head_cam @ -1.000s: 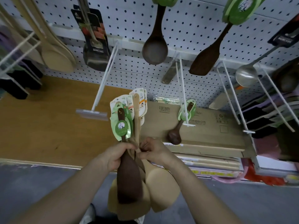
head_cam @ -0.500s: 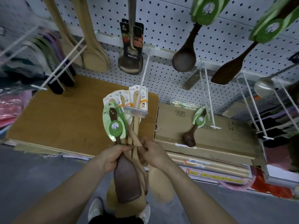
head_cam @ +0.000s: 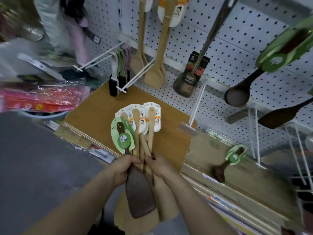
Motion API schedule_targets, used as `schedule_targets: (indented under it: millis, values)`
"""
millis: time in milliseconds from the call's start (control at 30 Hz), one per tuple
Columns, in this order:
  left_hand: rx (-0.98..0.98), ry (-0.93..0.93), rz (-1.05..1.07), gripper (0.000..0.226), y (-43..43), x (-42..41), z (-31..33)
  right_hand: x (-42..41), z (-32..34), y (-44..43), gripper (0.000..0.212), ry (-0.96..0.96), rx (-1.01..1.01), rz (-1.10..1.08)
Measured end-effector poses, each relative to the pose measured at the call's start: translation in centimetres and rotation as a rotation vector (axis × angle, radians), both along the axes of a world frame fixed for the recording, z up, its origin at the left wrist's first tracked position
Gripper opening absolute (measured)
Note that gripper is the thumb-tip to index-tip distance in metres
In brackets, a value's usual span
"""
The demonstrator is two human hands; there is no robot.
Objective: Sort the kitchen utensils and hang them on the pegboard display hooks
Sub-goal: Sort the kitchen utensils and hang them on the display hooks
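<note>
Spatula bundle (head_cam: 140,167) (handles fanned upward) between both hands (head_cam: 122,170).

The pale spatulas (head_cam: 151,126) have blades mostly behind the dark spatula (head_cam: 138,192) (left-side packages (head_cam: 42,97) are blurred).

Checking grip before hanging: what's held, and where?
Left hand and right hand grip the bundle of wooden spatulas by the handles, just above the blades.

Shop: pegboard (head_cam: 237,39) hooks, carded spoons (head_cam: 155,77), stock cartons (head_cam: 237,170).
</note>
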State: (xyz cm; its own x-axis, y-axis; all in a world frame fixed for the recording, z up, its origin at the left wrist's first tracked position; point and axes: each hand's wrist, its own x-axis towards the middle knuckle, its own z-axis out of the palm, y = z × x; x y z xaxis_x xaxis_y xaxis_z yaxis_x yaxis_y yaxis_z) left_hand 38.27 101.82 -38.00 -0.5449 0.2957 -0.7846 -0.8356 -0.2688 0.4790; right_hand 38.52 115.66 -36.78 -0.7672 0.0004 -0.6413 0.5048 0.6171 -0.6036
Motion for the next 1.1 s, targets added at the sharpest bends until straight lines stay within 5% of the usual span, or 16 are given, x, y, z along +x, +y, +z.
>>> schedule_targets:
  millis: [400,533,633,733,900,1100]
  values:
    - [0.071,0.027,0.06,0.029,-11.1,-3.0,0.0,-2.8,0.4,-10.6,0.034,-0.063,-0.198,-0.266]
    - [0.148,0.002,0.056,0.007,-13.5,-5.0,0.6,-4.5,0.9,-12.9,0.03,-0.01,-0.222,-0.334]
    - [0.227,-0.055,0.074,0.011,-15.1,-5.7,0.8,-5.2,1.0,-14.4,0.036,0.003,-0.202,-0.315]
    - [0.208,-0.035,0.007,0.018,-16.1,-5.6,0.8,-5.7,0.9,-15.3,0.02,-0.024,-0.205,-0.256]
    - [0.095,-0.092,0.229,0.019,-18.1,-6.5,-0.4,-7.9,-0.1,-14.0,0.051,0.024,0.069,-0.017]
    - [0.045,-0.04,0.456,0.022,-22.4,-6.5,-0.8,-13.0,-1.1,-11.9,0.053,-0.041,0.414,0.43]
